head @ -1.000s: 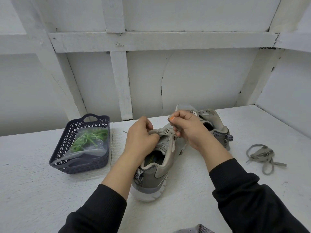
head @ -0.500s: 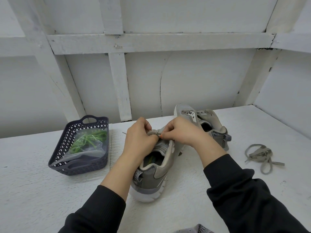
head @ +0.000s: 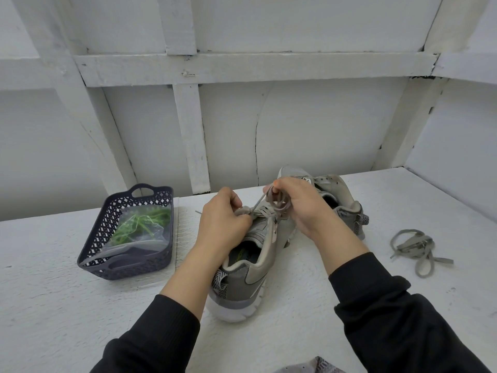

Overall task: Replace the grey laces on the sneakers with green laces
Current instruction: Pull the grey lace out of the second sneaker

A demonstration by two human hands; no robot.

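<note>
Unlacing the near sneaker — its grey lace isn't out yet; next it wants drawing clear of the eyelets, I'd say. The right hand is curled, pinching a raised loop; the left hand pinches the lace just beside it. The green laces sit bagged, well left of the left hand.

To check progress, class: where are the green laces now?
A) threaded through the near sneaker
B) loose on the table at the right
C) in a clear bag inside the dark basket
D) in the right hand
C: the green laces show through a clear bag lying in the dark basket; the loose lace at the right is grey.
</note>
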